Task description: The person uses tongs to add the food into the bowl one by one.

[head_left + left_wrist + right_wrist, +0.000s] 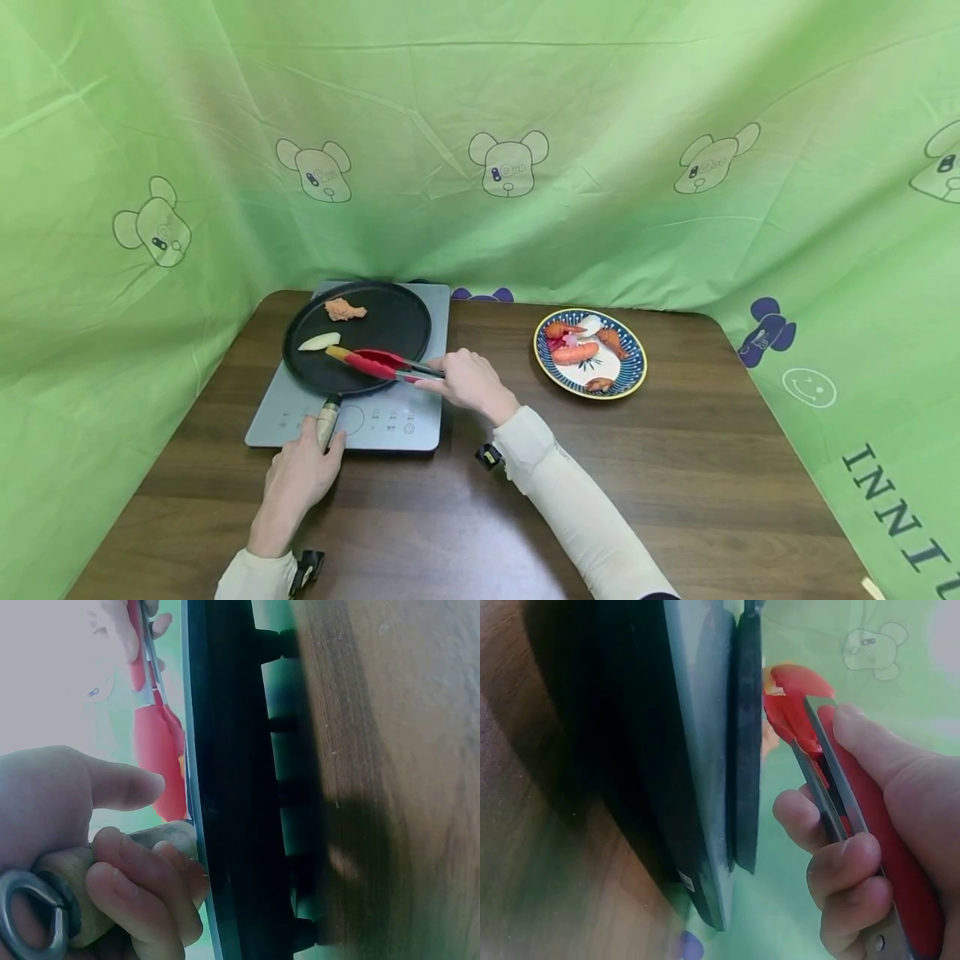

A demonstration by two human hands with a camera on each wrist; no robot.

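Note:
My left hand [296, 477] grips the tan handle [75, 889] of a round black frying pan [393, 325]. My right hand [474, 385] holds red-and-steel tongs [375, 364] with yellow tips, thumb on one arm and fingers curled round the other. The tong head hangs low over the pan's front part, its tips close to a pale, elongated food piece [319, 341]. Behind that piece lies an orange-brown chicken drumstick [345, 309]. In the right wrist view the tong head [799, 705] shows just past the pan's rim, its tips partly hidden.
The pan stands on a light grey induction cooktop [427, 421] with touch controls along its front. A blue-patterned plate [635, 367] to the right carries a sausage [575, 353] and several other food pieces. Green cloth [420, 217] hangs behind the wooden table [712, 467].

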